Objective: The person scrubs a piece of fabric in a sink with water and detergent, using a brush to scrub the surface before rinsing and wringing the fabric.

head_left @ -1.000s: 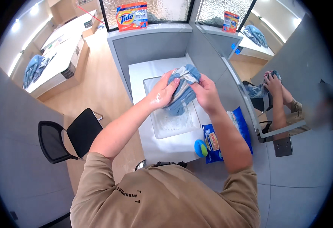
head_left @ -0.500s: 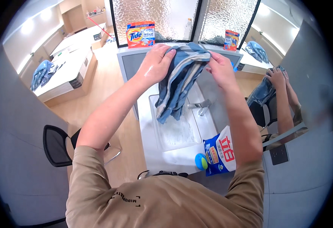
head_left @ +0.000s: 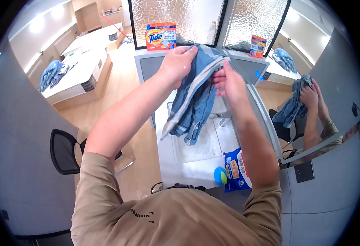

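I hold the cloth [head_left: 196, 90] up in folds above the sink [head_left: 200, 149], left hand [head_left: 178, 63] gripping one upper edge, right hand [head_left: 232, 84] pinching the other: an opening-out step, I judge, whose next move calls for firm grips.

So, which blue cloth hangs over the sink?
The striped cloth, held up by the left hand and right hand; the other blue cloth lies on the bed.

the garment [head_left: 194, 100] is creased matt cloth, the faucet [head_left: 225, 120] shiny metal, the window [head_left: 188, 18] rippled glass.
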A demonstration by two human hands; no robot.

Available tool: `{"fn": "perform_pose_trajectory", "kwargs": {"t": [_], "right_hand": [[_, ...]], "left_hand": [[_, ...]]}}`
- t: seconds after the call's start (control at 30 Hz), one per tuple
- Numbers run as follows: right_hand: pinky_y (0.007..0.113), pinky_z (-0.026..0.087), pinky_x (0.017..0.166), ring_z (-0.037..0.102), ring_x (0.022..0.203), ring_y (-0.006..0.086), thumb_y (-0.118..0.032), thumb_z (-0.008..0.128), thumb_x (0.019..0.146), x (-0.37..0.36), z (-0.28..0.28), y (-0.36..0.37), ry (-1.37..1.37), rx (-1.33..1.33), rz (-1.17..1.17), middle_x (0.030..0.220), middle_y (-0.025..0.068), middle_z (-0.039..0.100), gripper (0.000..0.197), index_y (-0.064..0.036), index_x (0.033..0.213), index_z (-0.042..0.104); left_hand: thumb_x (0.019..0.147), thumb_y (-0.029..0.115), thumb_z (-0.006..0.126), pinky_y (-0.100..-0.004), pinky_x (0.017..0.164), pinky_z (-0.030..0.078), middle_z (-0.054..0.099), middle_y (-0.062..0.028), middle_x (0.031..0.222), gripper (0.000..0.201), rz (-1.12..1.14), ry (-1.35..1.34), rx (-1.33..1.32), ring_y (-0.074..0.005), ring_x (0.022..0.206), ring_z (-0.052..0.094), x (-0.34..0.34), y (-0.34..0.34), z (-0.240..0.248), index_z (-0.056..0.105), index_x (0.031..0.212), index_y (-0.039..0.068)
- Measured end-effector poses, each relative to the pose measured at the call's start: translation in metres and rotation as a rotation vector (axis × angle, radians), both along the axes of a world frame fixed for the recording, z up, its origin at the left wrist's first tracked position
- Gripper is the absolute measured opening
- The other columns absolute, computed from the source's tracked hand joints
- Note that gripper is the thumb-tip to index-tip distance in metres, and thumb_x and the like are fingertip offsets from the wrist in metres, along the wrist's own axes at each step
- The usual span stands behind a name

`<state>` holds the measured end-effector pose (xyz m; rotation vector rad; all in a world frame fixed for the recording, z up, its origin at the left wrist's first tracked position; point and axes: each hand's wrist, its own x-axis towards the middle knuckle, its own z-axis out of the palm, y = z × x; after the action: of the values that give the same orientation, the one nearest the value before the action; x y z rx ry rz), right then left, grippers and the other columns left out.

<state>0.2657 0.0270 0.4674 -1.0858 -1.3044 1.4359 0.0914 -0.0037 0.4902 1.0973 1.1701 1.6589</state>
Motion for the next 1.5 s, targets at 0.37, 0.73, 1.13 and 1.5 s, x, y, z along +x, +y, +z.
{"fn": "perform_pose_trajectory", "kwargs": {"t": [0.37, 0.73, 1.13, 1.5], "right_hand": [[0.035, 0.054, 0.086, 0.069, 0.091, 0.0226, -0.012, 0.059, 0.095, 0.019, 0.048, 0.056, 0.419, 0.120, 0.289, 0.100, 0.0125, 0.071, 0.019, 0.0032, 0.104, 0.065], [0.041, 0.052, 0.098, 0.068, 0.102, 0.0279, -0.022, 0.049, 0.101, 0.052, 0.140, 0.066, 0.470, 0.177, 0.692, 0.111, 0.0162, 0.070, 0.032, 0.0054, 0.112, 0.063], [0.040, 0.054, 0.090, 0.067, 0.095, 0.0276, -0.027, 0.053, 0.102, 0.082, 0.138, 0.065, 0.185, 0.260, -0.099, 0.103, 0.0155, 0.070, 0.034, 0.0042, 0.107, 0.064], [0.030, 0.056, 0.075, 0.067, 0.082, 0.0181, -0.011, 0.062, 0.096, 0.076, 0.128, 0.070, 0.204, 0.400, 0.233, 0.089, 0.0082, 0.069, 0.013, 0.0012, 0.099, 0.066]], "left_hand": [[0.100, 0.039, 0.058, -0.0288, 0.062, 0.044, 0.054, 0.0002, 0.080, 0.033, -0.133, 0.192, -0.162, -0.0114, 0.076, 0.052, -0.010, -0.013, -0.084, 0.058, 0.089, 0.008], [0.077, 0.073, 0.067, -0.0552, 0.084, 0.048, 0.059, -0.0098, 0.104, 0.087, 0.020, -0.006, -0.791, -0.0280, 0.091, 0.060, -0.027, 0.009, -0.248, 0.049, 0.128, 0.005], [0.082, 0.046, 0.076, -0.0474, 0.087, 0.043, 0.066, -0.0034, 0.099, 0.047, -0.160, -0.290, -0.130, -0.0202, 0.102, 0.057, -0.073, 0.037, -0.262, 0.061, 0.110, 0.011], [0.089, 0.049, 0.069, -0.0522, 0.084, 0.048, 0.063, -0.0014, 0.099, 0.045, -0.352, -0.549, -0.246, -0.0177, 0.085, 0.063, -0.046, 0.039, -0.292, 0.055, 0.115, 0.015]]}}
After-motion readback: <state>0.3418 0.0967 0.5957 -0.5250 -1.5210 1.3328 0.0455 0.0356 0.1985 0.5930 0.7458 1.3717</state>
